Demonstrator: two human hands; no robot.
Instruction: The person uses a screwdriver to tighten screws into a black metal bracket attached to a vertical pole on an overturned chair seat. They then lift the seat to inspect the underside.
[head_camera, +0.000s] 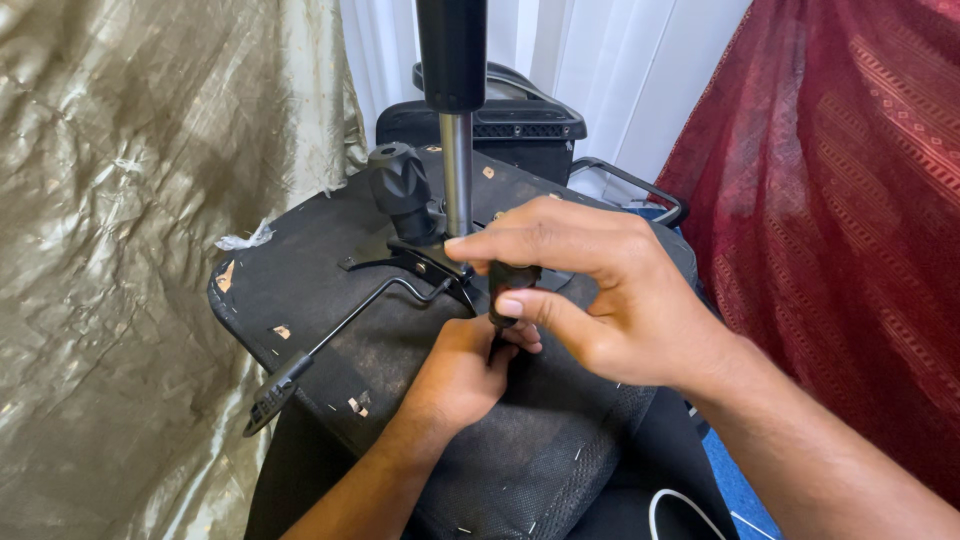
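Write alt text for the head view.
Two bare hands work at the mechanism under an upturned black office chair seat: the right hand grips a dark tool handle, the left hand steadies below it. A chrome gas cylinder rises behind them.

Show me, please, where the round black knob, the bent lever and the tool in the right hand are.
round black knob (400, 180), head view, ribbed side.
bent lever (345, 322), head view, middle of thin rod.
tool (512, 277), head view, dark handle between the right hand's fingers.

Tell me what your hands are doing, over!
Right hand pinching a black tool handle. Left hand gripping below it, on the upturned chair seat. Metal post and black knob close behind.
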